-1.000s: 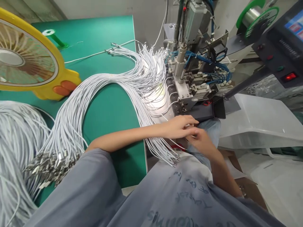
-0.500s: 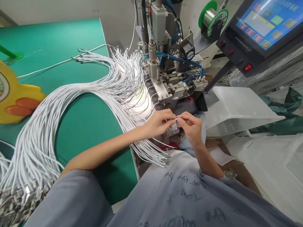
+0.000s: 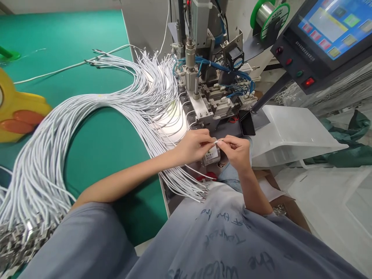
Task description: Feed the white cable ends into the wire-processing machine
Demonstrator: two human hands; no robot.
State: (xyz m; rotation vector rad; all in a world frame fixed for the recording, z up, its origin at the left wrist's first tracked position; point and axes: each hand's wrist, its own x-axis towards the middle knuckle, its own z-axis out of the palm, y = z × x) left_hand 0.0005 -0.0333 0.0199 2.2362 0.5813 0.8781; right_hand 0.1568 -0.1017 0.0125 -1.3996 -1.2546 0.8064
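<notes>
My left hand [image 3: 194,145] and my right hand [image 3: 236,151] meet just in front of the soldering machine [image 3: 209,97]. Both pinch the end of one thin white cable [image 3: 217,142] between thumb and fingers. A thick bundle of white cables [image 3: 95,112] sweeps across the green table [image 3: 72,42] from the machine to the lower left, where their metal plugs [image 3: 20,240] pile up. Loose stripped cable ends [image 3: 188,188] hang over the table edge near my lap.
A touch-screen control panel [image 3: 328,27] with red and green buttons stands at the upper right. A green solder spool [image 3: 269,13] sits behind the machine. A white plastic tray [image 3: 290,131] lies right of the machine. A yellow fan base [image 3: 20,108] is at the left.
My view has swung right and down, so the fan slid out to the left. My hands rose from low by the machine front and now hold a cable end between them.
</notes>
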